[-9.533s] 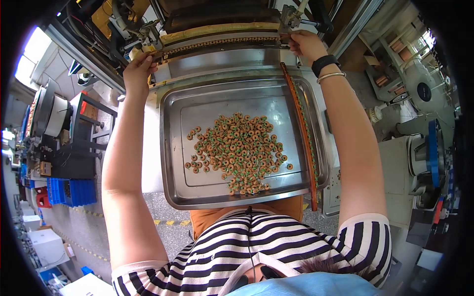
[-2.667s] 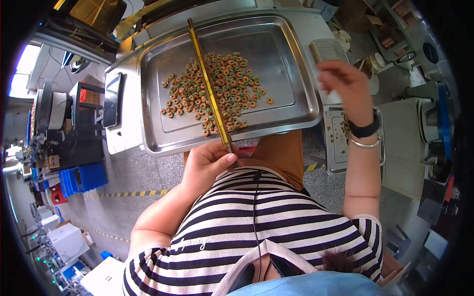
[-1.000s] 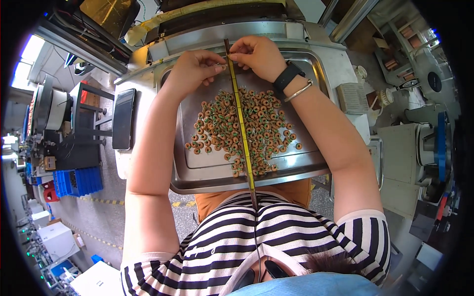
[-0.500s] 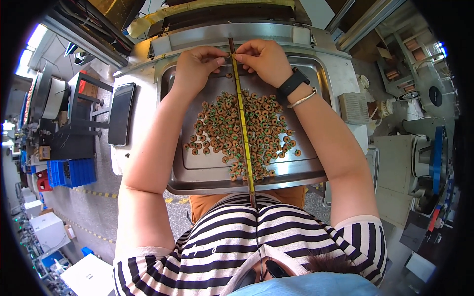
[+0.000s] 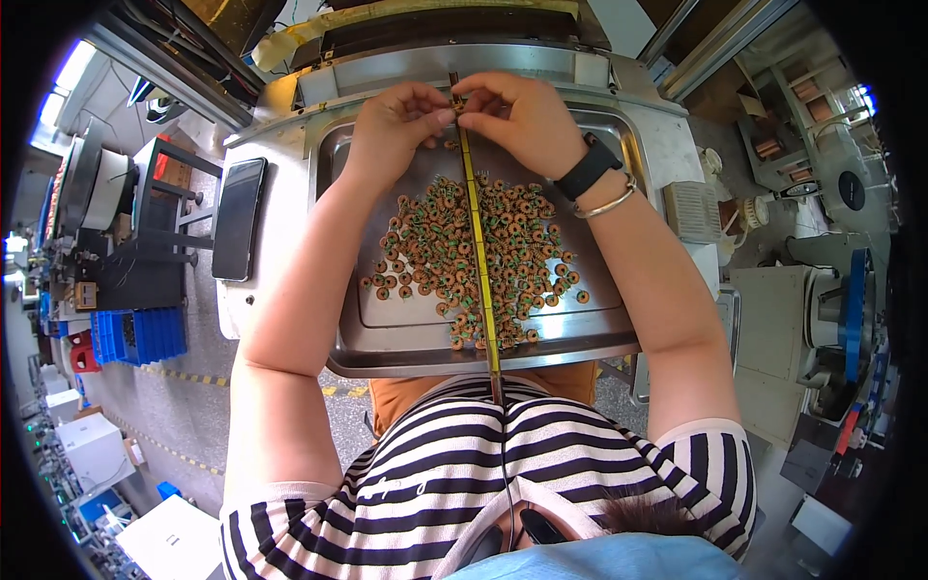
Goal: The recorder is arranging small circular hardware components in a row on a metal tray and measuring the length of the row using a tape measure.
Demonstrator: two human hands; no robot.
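Note:
A long narrow bar with yellow tape (image 5: 480, 256) runs away from my body across a steel tray (image 5: 387, 356). At its far end, my left hand (image 5: 391, 130) and my right hand (image 5: 517, 118) meet from either side, thumbs and fingers pinched. What is between the fingertips is too small and covered to make out. Below the bar spreads a heap of small ring-shaped wire coils (image 5: 430, 237), copper-brown with green parts. One loose coil (image 5: 450, 145) sits apart from the heap, close to my left fingers.
A black phone (image 5: 239, 220) lies on the white surface left of the tray. Right of the tray is a pale ribbed block (image 5: 691, 213). A metal ledge (image 5: 406, 72) borders the far side. Blue bins (image 5: 140, 338) stand lower down at the left.
My right hand has turned and shifted slightly, its fingertips closing in on the far end of the bar. My left fingers have edged toward it too. The coil heap looks the same.

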